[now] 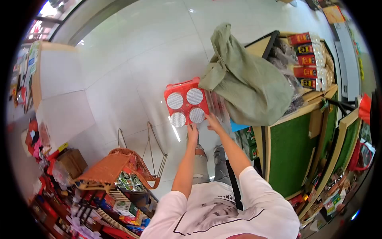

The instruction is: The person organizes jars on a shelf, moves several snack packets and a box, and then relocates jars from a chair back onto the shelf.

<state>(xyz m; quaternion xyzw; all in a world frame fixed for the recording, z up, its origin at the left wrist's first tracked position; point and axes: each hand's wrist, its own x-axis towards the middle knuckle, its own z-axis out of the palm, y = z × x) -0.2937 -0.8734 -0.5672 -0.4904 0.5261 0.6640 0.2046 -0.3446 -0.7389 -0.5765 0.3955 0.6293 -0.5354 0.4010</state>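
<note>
A red carry pack (pixel 184 104) with several round, pale patterned lids shows in the middle of the head view, above the tiled floor. My left hand (pixel 192 130) is closed at the pack's near edge, its fingers partly hidden. At the near right corner, my right hand (pixel 213 122) has its fingers and thumb against the pack's side. Both hands appear to grip the pack, though its underside is hidden. Close by on the right, a draped grey-green cloth (pixel 252 85) covers part of a display and reaches the pack's right side.
An orange woven chair (pixel 119 161) with metal legs stands at lower left, beside shelves of packaged goods (pixel 127 211). Red-labelled packets (pixel 306 59) lie on the right-hand display. A green-panelled cabinet (pixel 292 147) borders my right side. White panels (pixel 61 75) stand at left.
</note>
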